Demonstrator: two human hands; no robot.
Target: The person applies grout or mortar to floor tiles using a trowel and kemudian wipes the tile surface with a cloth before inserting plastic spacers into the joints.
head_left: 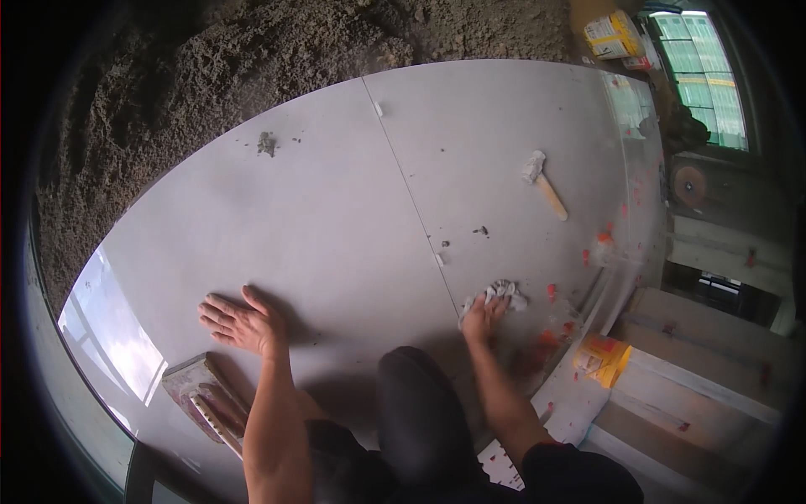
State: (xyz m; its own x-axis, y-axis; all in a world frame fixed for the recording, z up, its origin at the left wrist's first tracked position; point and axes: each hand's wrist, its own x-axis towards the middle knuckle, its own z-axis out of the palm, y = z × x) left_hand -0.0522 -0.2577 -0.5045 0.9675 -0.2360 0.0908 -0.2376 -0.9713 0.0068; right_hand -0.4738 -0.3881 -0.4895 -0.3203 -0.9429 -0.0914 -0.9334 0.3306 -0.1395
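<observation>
I kneel on large grey floor tiles (336, 218). My left hand (239, 322) lies flat on the near tile, fingers spread, holding nothing. My right hand (480, 317) presses a crumpled grey-white rag (501, 294) onto the tile close to the joint between two tiles (409, 189). Small white spacers (438, 259) sit in that joint. My dark knee (413, 395) is between my arms.
A notched trowel (206, 401) lies by my left arm. A mallet with a wooden handle (544, 183) rests on the far tile. A yellow container (603, 359) stands at right, a yellow bucket (613, 35) at the top. Rough mortar bed (210, 76) lies beyond the tiles. Red bits (550, 336) are scattered at right.
</observation>
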